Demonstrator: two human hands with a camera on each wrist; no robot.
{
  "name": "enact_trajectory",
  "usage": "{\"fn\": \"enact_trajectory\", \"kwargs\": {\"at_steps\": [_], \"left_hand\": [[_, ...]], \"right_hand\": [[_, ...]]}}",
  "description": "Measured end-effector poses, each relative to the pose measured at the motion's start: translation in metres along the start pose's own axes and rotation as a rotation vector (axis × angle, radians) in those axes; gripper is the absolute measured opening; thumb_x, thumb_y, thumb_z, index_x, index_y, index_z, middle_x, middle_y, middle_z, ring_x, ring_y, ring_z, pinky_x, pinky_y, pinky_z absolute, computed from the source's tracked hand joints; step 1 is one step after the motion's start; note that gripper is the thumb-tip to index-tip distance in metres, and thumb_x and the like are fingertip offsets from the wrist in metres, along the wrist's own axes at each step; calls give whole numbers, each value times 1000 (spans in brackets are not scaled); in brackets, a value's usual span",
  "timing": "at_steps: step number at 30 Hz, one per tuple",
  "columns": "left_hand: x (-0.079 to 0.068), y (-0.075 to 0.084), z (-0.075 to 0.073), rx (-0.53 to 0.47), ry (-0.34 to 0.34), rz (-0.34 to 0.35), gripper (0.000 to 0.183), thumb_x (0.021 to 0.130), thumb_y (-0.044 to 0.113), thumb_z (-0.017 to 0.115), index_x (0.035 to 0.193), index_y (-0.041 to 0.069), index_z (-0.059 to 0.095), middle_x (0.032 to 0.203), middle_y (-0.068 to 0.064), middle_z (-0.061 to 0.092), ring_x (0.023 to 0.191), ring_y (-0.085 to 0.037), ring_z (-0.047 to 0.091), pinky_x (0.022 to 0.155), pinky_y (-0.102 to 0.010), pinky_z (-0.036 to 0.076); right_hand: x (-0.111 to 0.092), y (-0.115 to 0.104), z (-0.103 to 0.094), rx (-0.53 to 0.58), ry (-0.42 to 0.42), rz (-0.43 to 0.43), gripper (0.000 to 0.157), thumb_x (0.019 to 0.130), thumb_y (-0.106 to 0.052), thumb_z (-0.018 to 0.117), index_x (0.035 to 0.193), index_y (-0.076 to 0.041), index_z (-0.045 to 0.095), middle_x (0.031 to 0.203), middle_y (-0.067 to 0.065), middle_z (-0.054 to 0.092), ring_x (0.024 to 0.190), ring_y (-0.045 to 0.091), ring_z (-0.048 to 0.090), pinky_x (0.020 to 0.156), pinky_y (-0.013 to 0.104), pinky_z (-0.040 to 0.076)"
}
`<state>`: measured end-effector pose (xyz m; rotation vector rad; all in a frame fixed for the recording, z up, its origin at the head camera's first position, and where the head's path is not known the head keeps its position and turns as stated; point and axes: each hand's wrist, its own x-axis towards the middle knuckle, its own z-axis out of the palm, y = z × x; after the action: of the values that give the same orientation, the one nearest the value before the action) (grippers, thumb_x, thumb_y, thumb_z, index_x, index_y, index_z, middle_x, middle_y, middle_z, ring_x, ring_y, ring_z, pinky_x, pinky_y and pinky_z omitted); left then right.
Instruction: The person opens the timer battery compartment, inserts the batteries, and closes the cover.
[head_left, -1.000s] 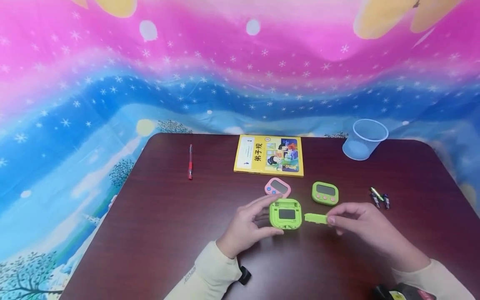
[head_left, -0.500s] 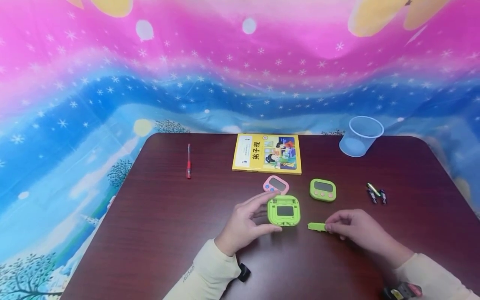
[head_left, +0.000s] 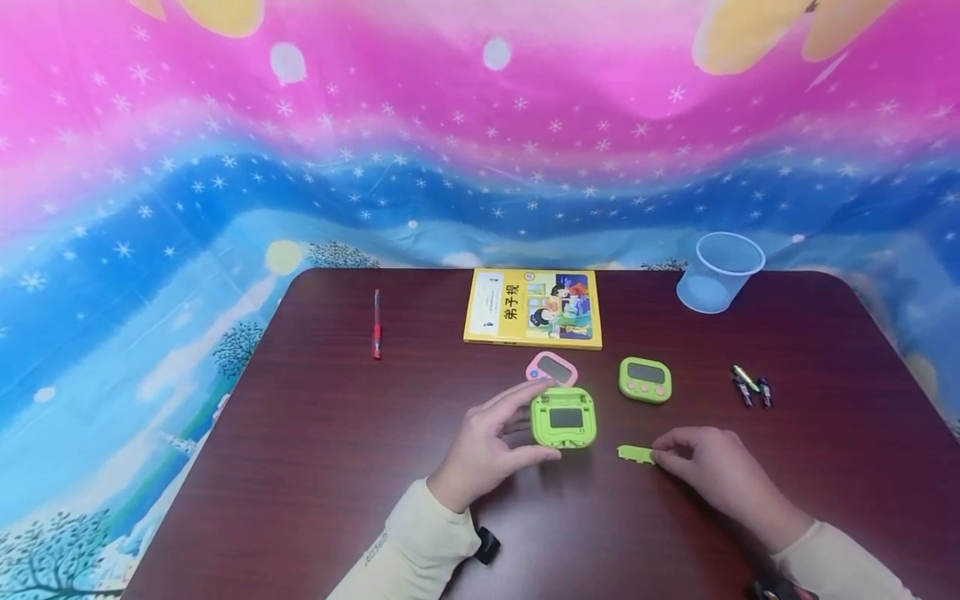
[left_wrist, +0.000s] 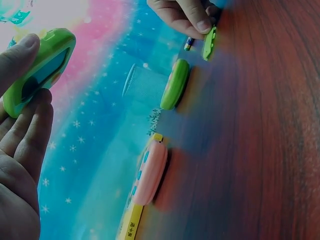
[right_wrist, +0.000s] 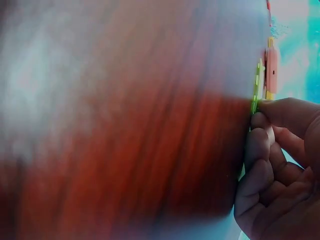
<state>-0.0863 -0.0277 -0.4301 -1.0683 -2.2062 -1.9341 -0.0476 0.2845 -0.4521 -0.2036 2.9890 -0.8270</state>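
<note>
My left hand (head_left: 480, 450) grips a green digital timer (head_left: 564, 418) by its edges, thumb below and fingers above. Its back faces up with the long battery slot uncovered; in the left wrist view the timer (left_wrist: 41, 72) is clear of the table. Between thumb and fingertips my right hand (head_left: 723, 471) pinches a thin green battery cover (head_left: 635, 454), low over the table to the right of the timer. Small clips show along the edge of the cover (right_wrist: 257, 82) in the right wrist view. Beyond the hands lie a pink timer (head_left: 552, 368), partly hidden, and a second green timer (head_left: 645, 380).
Several small batteries (head_left: 750, 387) lie in a cluster on the right of the dark wooden table (head_left: 300, 467). A yellow book (head_left: 532, 308) and a translucent blue cup (head_left: 720, 273) stand along the back edge. At the left lies a red pen (head_left: 377, 325).
The right hand has lowered the battery cover toward the table, drawing it slightly away from the timer. The left hand holds the timer in nearly the same place.
</note>
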Motion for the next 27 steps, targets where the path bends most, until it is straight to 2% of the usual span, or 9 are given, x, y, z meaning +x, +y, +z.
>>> {"fn": "enact_trajectory", "kwargs": {"at_steps": [3,8,14,17,20,27], "left_hand": [[0,1,0,-3,0,-6,77,74,2,88,143,10,55,144,-5,56,113,-23,68,91,-31,57],[0,1,-1,3,-1,-4,76,74,3,88,143,10,55,143,-5,56,113,-24,68,91,-31,57],[-1,2,-1,10,1,0,76,74,3,88,142,10,56,142,-6,57,112,-28,68,91,-31,57],[-1,3,-1,8,-3,0,75,74,3,88,142,9,56,142,-6,57,111,-29,68,91,-31,57],[-1,3,-1,5,-4,1,75,74,3,88,142,9,56,142,-6,57,113,-24,68,91,-31,57],[0,2,1,10,-11,62,76,72,-2,88,140,1,54,140,-14,58,116,-21,66,92,-31,57]], "right_hand": [[0,0,0,-22,22,-11,8,85,-20,80,82,-26,76,80,-17,70,73,1,60,66,29,52],[-3,6,-3,18,51,20,4,86,-29,81,85,-28,77,83,-17,71,75,-1,60,68,26,52],[-8,19,-11,3,145,58,7,86,-32,81,88,-27,77,86,-12,73,76,0,62,65,25,50],[-11,29,-18,-12,191,90,10,86,-32,81,90,-24,77,85,-8,74,76,5,64,63,25,48],[-10,40,-26,-29,220,142,15,88,-32,79,94,-19,77,85,-2,74,74,14,64,60,26,45],[2,74,-48,-66,331,229,24,91,-25,74,103,-4,74,91,17,72,83,34,63,65,37,40]]}}
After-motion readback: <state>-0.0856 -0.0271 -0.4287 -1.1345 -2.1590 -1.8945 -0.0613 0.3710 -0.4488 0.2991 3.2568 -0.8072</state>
